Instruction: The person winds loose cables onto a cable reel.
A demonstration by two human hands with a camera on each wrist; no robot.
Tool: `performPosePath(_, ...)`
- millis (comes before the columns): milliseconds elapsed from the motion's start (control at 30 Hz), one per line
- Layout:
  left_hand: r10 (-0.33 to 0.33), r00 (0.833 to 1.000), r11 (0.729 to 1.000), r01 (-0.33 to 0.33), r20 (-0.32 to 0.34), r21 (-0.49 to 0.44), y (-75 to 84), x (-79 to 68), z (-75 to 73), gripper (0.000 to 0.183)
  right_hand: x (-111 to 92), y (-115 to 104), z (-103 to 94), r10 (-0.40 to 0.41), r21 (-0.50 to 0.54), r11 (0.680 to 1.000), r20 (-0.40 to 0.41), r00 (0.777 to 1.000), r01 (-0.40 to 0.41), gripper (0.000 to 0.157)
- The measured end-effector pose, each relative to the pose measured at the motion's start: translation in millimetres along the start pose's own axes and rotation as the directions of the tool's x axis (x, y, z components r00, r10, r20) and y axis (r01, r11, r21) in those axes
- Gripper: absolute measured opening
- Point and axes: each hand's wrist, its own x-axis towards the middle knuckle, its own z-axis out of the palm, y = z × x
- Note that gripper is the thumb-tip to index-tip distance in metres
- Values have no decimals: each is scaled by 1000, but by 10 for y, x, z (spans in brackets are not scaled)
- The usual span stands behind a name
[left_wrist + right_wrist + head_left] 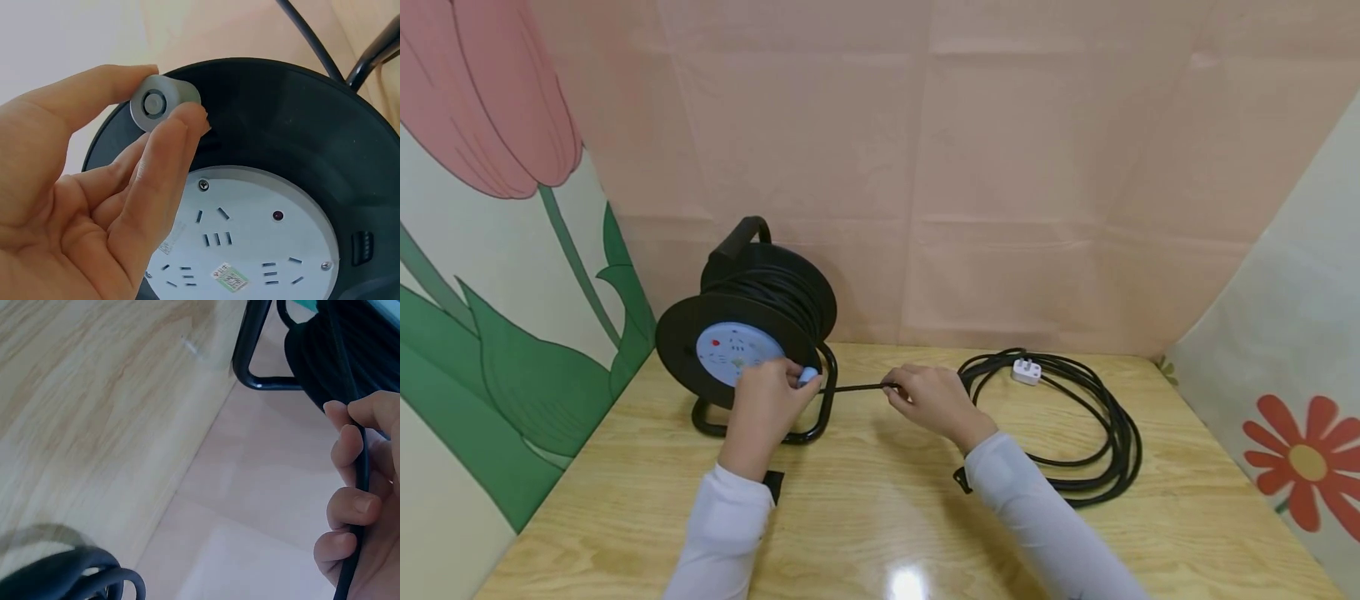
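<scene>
A black cable reel with a blue-grey socket plate stands on its tubular frame at the left. My left hand pinches the small crank knob near the reel's rim between thumb and fingers. To the right, my right hand grips the black cable, fingers curled round it. Between that hand and the reel the cable runs nearly straight. Many turns of cable are wound on the drum.
A loose coil of cable lies on the wooden table at the right, its white plug on top. A pink sheet hangs behind, with flower-print panels at both sides.
</scene>
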Motion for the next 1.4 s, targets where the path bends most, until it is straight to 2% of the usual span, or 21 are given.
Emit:
performPosePath(300, -5, 999, 999, 4, 51, 32, -89, 16, 50, 27, 65, -104, 92, 31, -9, 1000, 52, 998, -30, 16)
performPosePath(567, -38, 992, 999, 36, 119, 19, -147, 24, 80, 30, 103, -158, 167, 31, -39, 999, 46, 998, -29, 16)
performPosePath(667, -62, 985, 998, 60, 160, 18, -170, 37, 78, 31, 110, -160, 185, 62, -99, 993, 18, 998, -60, 19)
performPosePath(800, -110, 969, 994, 106, 219, 30, -221, 57, 79, 27, 115, -162, 201, 106, -161, 981, 7, 994, -103, 32)
performPosePath(867, -127, 962, 992, 122, 242, 35, -248, 65, 80, 26, 115, -168, 207, 113, -148, 983, 26, 993, -108, 32)
performPosePath(1067, -155, 946, 988, 150, 286, 39, -328, 83, 73, 29, 122, -208, 226, 109, -60, 993, 80, 991, -105, 20)
performPosePath(1233, -166, 934, 986, 168, 317, 23, -372, 79, 74, 37, 124, -243, 252, 110, -34, 994, 129, 986, -106, 23)
performPosePath(1400, -187, 917, 982, 189, 351, 27, -414, 73, 64, 42, 142, -280, 283, 87, -35, 996, 113, 990, -84, 22)
